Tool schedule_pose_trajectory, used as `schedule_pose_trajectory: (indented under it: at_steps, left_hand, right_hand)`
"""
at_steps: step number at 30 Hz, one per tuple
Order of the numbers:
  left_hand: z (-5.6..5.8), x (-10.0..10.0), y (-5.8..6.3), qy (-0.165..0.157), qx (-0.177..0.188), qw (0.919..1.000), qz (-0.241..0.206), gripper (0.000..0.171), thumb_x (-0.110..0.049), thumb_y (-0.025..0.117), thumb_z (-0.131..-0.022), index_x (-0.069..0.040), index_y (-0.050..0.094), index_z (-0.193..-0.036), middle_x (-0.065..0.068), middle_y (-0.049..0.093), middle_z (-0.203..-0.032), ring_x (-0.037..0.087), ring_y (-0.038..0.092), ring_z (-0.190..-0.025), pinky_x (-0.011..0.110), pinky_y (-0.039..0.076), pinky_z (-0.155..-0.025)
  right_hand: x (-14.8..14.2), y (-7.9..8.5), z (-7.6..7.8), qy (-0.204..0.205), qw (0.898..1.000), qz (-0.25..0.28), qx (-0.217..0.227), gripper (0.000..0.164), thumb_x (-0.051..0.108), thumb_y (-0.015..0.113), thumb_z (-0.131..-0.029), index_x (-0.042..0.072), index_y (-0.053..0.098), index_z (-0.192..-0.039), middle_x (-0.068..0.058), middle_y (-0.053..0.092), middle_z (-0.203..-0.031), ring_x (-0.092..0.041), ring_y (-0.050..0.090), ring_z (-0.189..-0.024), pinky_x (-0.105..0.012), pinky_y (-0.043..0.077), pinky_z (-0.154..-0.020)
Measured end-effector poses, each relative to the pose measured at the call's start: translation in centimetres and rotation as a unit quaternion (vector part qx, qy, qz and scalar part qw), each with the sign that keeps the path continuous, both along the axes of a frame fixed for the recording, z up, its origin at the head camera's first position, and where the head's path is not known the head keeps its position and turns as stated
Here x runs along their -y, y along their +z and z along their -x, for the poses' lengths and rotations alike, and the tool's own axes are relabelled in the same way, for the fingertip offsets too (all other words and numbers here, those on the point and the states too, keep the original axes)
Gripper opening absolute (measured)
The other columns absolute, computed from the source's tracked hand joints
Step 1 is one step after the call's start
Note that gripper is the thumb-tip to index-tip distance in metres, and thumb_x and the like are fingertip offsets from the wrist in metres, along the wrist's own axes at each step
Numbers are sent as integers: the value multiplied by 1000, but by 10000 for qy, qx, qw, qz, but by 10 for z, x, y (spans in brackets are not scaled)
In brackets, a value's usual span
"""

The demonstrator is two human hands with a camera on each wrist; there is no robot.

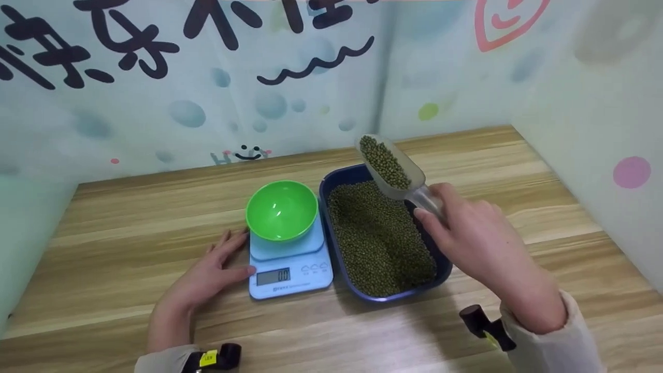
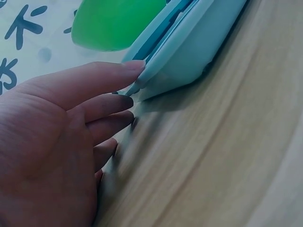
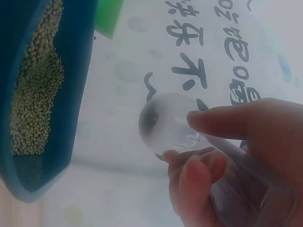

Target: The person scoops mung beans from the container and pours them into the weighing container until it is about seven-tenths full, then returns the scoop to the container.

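My right hand (image 1: 484,241) grips the handle of a clear plastic scoop (image 1: 414,171), thumb along it. Mung beans (image 1: 386,161) lie in the scoop, which is raised over the far end of a dark blue tub (image 1: 339,259). More mung beans (image 1: 370,238) fill the tub, with a hollow in their surface. To its left stands a light blue kitchen scale (image 1: 298,290) whose display reads what looks like 0. A bright green bowl (image 1: 282,210) sits on the scale, with nothing in it. My left hand (image 1: 207,277) rests beside the scale, thumb and fingertips at its left edge.
The wood-grain table (image 1: 129,248) carries all of this. Behind it hangs a printed backdrop (image 1: 311,114) with black characters and dots, and a pale side wall (image 1: 595,134) rises at the right. Tub and scale stand close side by side.
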State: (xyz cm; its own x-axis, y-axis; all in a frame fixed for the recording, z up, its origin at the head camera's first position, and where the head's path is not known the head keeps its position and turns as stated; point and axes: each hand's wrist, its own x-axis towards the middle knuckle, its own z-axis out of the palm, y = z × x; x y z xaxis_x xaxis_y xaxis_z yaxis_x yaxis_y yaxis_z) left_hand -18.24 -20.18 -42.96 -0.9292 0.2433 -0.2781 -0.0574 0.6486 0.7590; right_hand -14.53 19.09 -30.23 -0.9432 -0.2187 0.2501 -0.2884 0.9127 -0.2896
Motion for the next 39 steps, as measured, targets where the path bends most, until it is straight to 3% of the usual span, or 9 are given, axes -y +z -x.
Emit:
schedule_pose_trajectory:
  at_steps: [6, 18, 26, 39]
  left_hand:
    - [-1, -1, 0, 27, -56, 10000, 54, 83, -55, 64, -76, -29, 26, -145, 9, -1, -156, 44, -12, -137, 69, -4, -102]
    - [-1, 3, -1, 115, -84, 9998, -109, 83, -53, 66, -76, -28, 27, -145, 9, 0, -156, 41, -13, -138, 67, -6, -103]
    - [-3, -3, -3, 103, -118, 9998, -150, 82, -51, 66, -77, -26, 29, -145, 11, 0, -155, 44, -12, -137, 66, -4, -104]
    - [-1, 0, -3, 176, -56, 9998, -66, 82, -54, 66, -76, -32, 28, -144, 5, -2, -156, 41, -12, -138, 68, -3, -103]
  right_hand:
    - [1, -3, 1, 68, 9999, 126, -57, 37, 28, 53, -93, 3, 50, -120, -4, 54, -63, -14, 46, -46, -25, 38, -40]
    - [31, -5, 13, 283, 9952, 588, 731, 39, 26, 55, -85, 10, 53, -121, -1, 54, -64, -12, 45, -47, -26, 40, -40]
    - [66, 13, 15, 689, 9917, 662, 861, 36, 28, 56, -82, 15, 57, -116, 0, 56, -70, -12, 49, -52, -27, 42, -47]
    - [77, 20, 15, 1135, 9917, 367, 475, 38, 29, 59, -85, 14, 57, -119, 0, 60, -74, -11, 50, -53, -24, 41, -46]
